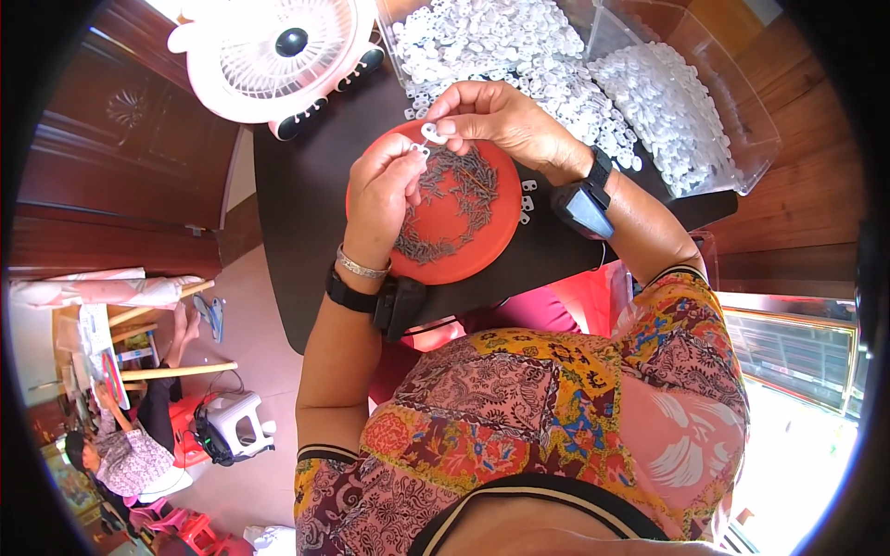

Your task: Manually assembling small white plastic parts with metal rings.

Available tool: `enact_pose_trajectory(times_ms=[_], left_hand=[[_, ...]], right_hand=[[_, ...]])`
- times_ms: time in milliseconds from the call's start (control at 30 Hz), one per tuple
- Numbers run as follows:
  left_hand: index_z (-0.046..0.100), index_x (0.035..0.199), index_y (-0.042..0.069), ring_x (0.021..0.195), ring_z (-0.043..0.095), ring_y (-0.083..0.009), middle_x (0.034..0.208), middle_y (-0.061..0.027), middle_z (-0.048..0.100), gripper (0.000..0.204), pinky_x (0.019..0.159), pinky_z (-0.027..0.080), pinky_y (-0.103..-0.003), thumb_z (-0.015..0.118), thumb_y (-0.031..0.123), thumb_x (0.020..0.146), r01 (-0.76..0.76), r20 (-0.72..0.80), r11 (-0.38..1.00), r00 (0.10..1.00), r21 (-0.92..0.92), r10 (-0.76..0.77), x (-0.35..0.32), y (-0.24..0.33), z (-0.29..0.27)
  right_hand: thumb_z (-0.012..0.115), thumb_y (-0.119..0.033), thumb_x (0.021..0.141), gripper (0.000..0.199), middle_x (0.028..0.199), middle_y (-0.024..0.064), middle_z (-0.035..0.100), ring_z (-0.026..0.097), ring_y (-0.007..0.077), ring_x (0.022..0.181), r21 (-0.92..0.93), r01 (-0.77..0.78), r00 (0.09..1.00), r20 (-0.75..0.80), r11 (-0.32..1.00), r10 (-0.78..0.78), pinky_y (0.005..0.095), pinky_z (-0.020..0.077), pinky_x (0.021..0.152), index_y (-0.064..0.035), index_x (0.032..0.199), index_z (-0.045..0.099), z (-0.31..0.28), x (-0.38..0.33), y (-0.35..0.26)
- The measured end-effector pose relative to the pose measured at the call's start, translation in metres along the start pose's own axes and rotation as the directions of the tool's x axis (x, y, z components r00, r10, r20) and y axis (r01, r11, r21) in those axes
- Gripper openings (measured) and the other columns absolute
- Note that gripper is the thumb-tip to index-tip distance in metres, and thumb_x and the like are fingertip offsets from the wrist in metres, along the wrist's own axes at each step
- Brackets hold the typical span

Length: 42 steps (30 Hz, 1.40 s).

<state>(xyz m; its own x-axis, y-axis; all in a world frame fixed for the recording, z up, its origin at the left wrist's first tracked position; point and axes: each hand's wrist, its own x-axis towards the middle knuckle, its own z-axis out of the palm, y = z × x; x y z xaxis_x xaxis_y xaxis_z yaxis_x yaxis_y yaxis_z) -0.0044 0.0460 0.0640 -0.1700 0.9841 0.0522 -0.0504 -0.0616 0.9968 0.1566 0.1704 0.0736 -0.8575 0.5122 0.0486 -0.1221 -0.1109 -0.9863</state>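
Note:
Over a round orange-red tray, my two hands are close together with fingertips almost touching. My right hand pinches a small white plastic piece with a hole between thumb and fingers. My left hand is closed on another small white piece, just below the first. Whether the two pieces touch, I cannot tell. Many thin grey metal pins or screws lie in a rough ring in the tray. Several loose white pieces lie on the dark table beside the tray's right edge.
Heaps of white plastic pieces spread over the back of the dark table. A clear bin holds more at right. A pink-white fan stands at back left. A person sits far left, near a grey-white stool.

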Motion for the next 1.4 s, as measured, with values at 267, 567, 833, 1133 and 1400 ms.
enact_pose_trajectory(times_ms=[267,567,833,1133,1400], left_hand=[[0.053,0.071,0.002,0.050,0.043,-0.0058,0.060,0.0015,0.047,0.019,0.047,0.035,-0.021,0.054,0.012,0.087,0.018,-0.004,1.000,1.000,-0.001,-0.018,0.001,0.000,0.001],[0.054,0.071,0.001,0.050,0.043,-0.0061,0.060,0.0010,0.047,0.020,0.047,0.036,-0.022,0.053,0.012,0.088,0.035,-0.021,0.999,0.999,0.011,-0.035,0.000,0.000,0.002],[0.054,0.074,0.002,0.051,0.043,-0.0064,0.060,0.0013,0.047,0.020,0.048,0.036,-0.022,0.052,0.014,0.089,0.011,0.001,1.000,1.000,-0.007,-0.011,0.000,-0.004,0.000],[0.059,0.081,0.003,0.052,0.049,-0.0079,0.062,0.0002,0.051,0.023,0.047,0.037,-0.020,0.049,0.020,0.091,0.069,-0.017,0.987,0.997,-0.145,-0.072,-0.002,-0.002,0.005],[0.062,0.087,0.002,0.050,0.052,-0.0090,0.060,-0.0007,0.053,0.026,0.046,0.038,-0.020,0.051,0.025,0.090,0.140,-0.007,0.977,0.990,-0.159,-0.143,-0.002,-0.004,0.001]], right_hand=[[0.066,-0.012,0.088,0.016,0.084,-0.0009,0.063,0.056,0.0049,0.073,-0.063,0.065,0.997,-0.028,0.996,-0.067,0.0195,0.0473,0.067,-0.0019,0.100,0.064,0.001,0.001,0.001],[0.061,-0.003,0.090,0.012,0.090,0.0007,0.065,0.058,0.0051,0.080,-0.206,0.101,0.994,-0.027,0.973,-0.109,0.0198,0.0484,0.075,-0.0007,0.102,0.065,0.008,-0.001,0.001],[0.067,-0.006,0.086,0.013,0.089,0.0022,0.066,0.060,0.0078,0.085,-0.242,0.157,0.986,-0.013,0.957,-0.165,0.0232,0.0502,0.078,0.0000,0.098,0.065,0.015,-0.001,0.003],[0.070,-0.001,0.082,0.021,0.091,0.0016,0.065,0.060,0.0072,0.087,-0.411,0.221,0.967,-0.023,0.885,-0.252,0.0235,0.0505,0.080,-0.0029,0.101,0.062,0.026,-0.008,0.004],[0.075,-0.005,0.075,0.030,0.094,0.0079,0.065,0.065,0.0193,0.083,-0.722,0.393,0.888,0.139,0.570,-0.438,0.0303,0.0530,0.072,-0.0031,0.102,0.064,0.027,-0.007,0.001]])
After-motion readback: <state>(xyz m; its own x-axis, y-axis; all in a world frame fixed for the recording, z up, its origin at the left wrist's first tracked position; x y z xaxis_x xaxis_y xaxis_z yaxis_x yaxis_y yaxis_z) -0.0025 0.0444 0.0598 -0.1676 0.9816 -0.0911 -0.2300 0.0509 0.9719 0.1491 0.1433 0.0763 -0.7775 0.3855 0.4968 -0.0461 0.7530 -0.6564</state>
